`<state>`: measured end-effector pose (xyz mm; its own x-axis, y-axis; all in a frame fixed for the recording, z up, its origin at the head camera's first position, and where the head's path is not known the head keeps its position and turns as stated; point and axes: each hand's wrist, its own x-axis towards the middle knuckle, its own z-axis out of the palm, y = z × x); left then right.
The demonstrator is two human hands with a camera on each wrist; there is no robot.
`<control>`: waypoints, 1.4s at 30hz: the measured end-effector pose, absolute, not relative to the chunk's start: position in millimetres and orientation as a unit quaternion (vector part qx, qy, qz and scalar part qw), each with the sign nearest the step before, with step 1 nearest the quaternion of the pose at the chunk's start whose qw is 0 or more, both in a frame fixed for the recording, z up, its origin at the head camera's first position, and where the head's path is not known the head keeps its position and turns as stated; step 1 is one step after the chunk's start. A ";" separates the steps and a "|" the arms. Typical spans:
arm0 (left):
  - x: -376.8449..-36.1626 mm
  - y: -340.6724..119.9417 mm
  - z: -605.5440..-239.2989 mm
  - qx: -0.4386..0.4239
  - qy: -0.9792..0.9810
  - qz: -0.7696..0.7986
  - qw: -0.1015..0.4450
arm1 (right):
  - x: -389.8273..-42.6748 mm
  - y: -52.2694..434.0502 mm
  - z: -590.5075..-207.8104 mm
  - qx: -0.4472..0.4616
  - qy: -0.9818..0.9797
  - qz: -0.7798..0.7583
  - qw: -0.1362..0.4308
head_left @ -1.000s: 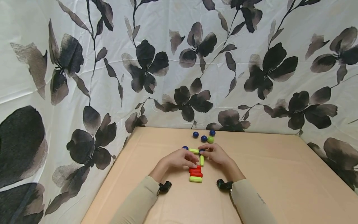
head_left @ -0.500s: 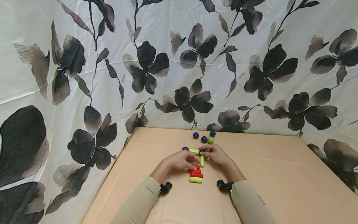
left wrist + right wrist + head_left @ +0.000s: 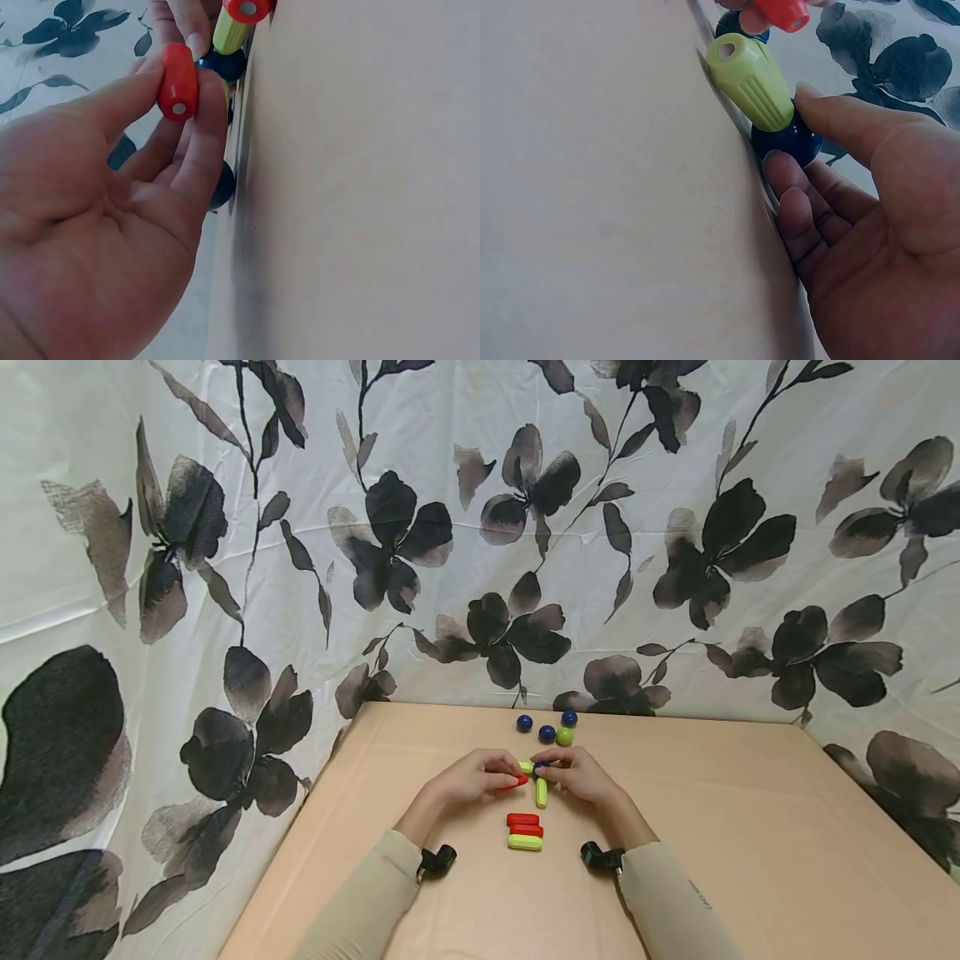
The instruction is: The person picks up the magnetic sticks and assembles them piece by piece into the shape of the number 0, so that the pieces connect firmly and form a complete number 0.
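My left hand [image 3: 501, 775] pinches a red stick [image 3: 514, 782] between thumb and fingers [image 3: 201, 142], just left of a blue ball [image 3: 540, 768]. My right hand [image 3: 547, 769] holds that blue ball [image 3: 787, 142] with thumb and fingertips. One green stick [image 3: 542, 792] runs from the ball toward me on the table, and a second green stick [image 3: 526, 767] points left from it. In the right wrist view the near green stick [image 3: 750, 79] sticks out of the ball, with the red stick [image 3: 780, 11] beyond it.
Two red sticks [image 3: 523, 819] and a green stick [image 3: 525, 842] lie side by side near my wrists. Three blue balls [image 3: 547, 733] and a green ball [image 3: 564, 737] sit further back. The tan table [image 3: 750, 827] stands against a flowered curtain [image 3: 480, 527].
My left hand has taken a red stick from the far end of the row of sticks and carried it up to the blue ball. The right hand has stayed put.
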<state>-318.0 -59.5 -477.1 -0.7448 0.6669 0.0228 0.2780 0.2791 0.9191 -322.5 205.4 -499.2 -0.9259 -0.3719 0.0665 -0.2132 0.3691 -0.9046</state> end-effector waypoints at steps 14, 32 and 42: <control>-323.2 -75.1 -475.0 0.327 0.776 0.496 0.213 | -321.3 206.0 -499.4 -0.182 0.825 -0.531 0.072; -319.1 -82.2 -474.1 0.268 0.816 0.468 0.209 | -321.5 206.1 -500.9 -0.173 0.827 -0.530 0.069; -319.4 -80.1 -472.3 0.285 0.839 0.424 0.186 | -323.6 203.1 -499.2 -0.190 0.836 -0.513 0.049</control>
<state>-319.4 -80.1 -472.3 -0.7687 0.6358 -0.0703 0.3204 0.4778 0.8179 -323.6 203.1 -499.2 -0.9226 -0.3690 0.1127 -0.2677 0.4019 -0.8756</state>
